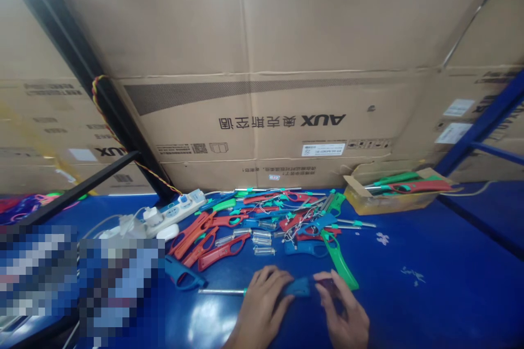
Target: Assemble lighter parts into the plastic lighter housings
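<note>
My left hand [268,302] is closed round a blue lighter body [298,287] near the front of the blue table. Its metal tube [221,292] sticks out to the left, past my fingers. Just right of the lighter's end, my right hand [341,305] has its thumb and fingers curled round a small dark piece, blurred and partly hidden. Behind both hands lie red lighter casings [223,251], a green casing [339,262], another blue casing [307,248] and several clear cartridges [262,241].
A cardboard box [385,202] holding green and red lighters stands at the back right. At the left are a white power strip [180,211] with plugs and a black metal post [102,98]. Large cardboard panels [245,27] close off the back. Small scraps [382,238] lie at the right.
</note>
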Available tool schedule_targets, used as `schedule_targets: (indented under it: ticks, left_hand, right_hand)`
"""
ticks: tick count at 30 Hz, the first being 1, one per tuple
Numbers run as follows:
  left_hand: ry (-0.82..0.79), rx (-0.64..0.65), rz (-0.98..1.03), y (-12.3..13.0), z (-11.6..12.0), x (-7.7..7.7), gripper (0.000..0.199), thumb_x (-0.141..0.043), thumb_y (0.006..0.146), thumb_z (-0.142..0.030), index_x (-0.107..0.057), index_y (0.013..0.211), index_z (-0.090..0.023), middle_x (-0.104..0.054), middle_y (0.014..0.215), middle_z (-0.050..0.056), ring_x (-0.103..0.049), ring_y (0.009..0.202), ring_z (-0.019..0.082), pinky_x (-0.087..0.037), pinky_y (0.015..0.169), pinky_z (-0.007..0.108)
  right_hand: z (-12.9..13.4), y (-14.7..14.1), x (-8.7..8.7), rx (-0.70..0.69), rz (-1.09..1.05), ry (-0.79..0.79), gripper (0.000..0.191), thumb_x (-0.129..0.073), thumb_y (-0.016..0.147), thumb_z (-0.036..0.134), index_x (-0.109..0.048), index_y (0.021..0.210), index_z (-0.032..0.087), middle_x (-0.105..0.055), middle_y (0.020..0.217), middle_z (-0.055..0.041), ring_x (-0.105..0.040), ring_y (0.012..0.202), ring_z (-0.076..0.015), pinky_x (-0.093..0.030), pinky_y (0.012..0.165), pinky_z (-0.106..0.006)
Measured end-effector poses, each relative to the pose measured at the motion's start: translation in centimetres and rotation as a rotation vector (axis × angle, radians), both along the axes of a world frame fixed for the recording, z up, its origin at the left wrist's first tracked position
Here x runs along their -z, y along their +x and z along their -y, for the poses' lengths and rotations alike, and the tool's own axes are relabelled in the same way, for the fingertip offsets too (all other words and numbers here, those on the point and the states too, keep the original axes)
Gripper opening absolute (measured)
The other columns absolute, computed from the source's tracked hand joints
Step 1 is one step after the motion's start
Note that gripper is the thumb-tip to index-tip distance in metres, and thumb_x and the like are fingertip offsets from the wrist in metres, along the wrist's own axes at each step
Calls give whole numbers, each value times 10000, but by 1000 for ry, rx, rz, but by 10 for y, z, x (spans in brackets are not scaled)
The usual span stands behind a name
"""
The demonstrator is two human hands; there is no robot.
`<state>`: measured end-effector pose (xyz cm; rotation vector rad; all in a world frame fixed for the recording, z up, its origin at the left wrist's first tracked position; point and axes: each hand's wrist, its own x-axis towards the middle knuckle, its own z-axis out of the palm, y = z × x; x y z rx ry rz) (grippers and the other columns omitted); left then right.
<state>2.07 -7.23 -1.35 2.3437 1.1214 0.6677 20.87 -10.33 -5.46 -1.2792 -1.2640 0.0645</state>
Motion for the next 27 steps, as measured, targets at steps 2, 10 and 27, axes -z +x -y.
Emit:
schedule_targets:
  ticks: [2,10,27]
  left_hand:
    - [-11,4,0,0,0,0,232,-551,992,-226,-580,1220,-259,-660,1197,46,-548,1140,233,-439,969,392]
    - [-34,8,-25,1,0,-1,244,-550,991,-207,-562,1228,-265,-652,1218,33,-542,1151,237,-428,971,403]
    - [-11,3,-46,0,-2,3,255,-565,980,-206,-565,1228,-263,-657,1225,25,-552,1149,234,-427,954,375]
  right_hand:
    - [0,-2,-3,-17,-22,-1,257,-608,924,333,-653,1164,251,-774,882,-48,-726,649,-186,-614,648,-321]
    - [4,-9,-15,41,-123,-91,243,-573,952,376,-650,1135,236,-759,872,-55,-680,582,-163,-595,608,-315]
    - [3,-5,-24,84,-15,15,235,-560,966,324,-718,1085,197,-764,842,-71,-651,531,-150,-567,543,-275]
